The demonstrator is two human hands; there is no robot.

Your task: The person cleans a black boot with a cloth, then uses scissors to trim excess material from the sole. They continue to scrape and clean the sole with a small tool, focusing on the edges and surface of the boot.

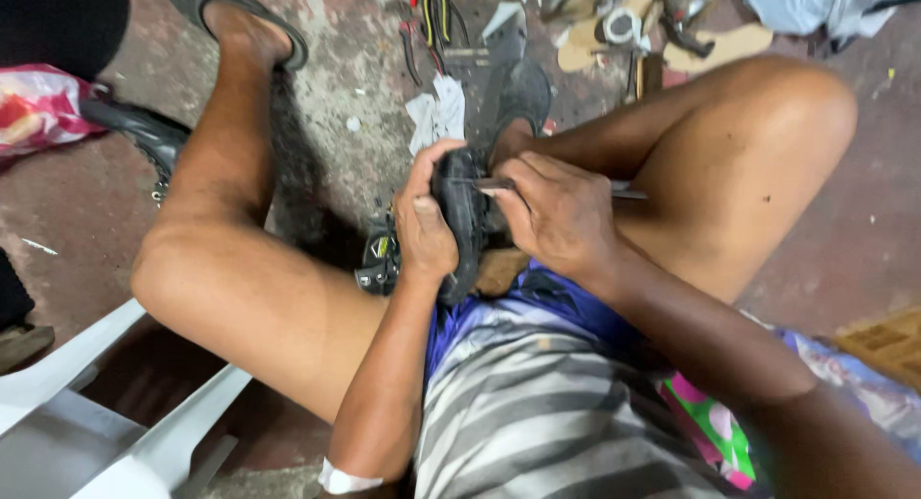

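left hand (pixel 424 232): grip clenched on black shoe (pixel 462 221) (sole edge up)
right hand (pixel 556 216): grip grasping thin metal tool (pixel 489 183), tip at shoe's 3 o'clock side

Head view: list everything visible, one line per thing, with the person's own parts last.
black shoe: one, black, held upright between both hands, over the lap
metal tool: one, grey, thin, in the right hand, tip at the shoe
white cloth scrap: one, white, on the floor beyond the shoe
wires: a bundle, red, yellow and black, floor at top centre
sole cut-outs: two or so, tan, floor at top right
plastic chair: one, white, bottom left
bag: one, pink and white, left edge
sandal: one, dark, on the foot at top
left hand: grips the shoe
right hand: fingers pinch the tool
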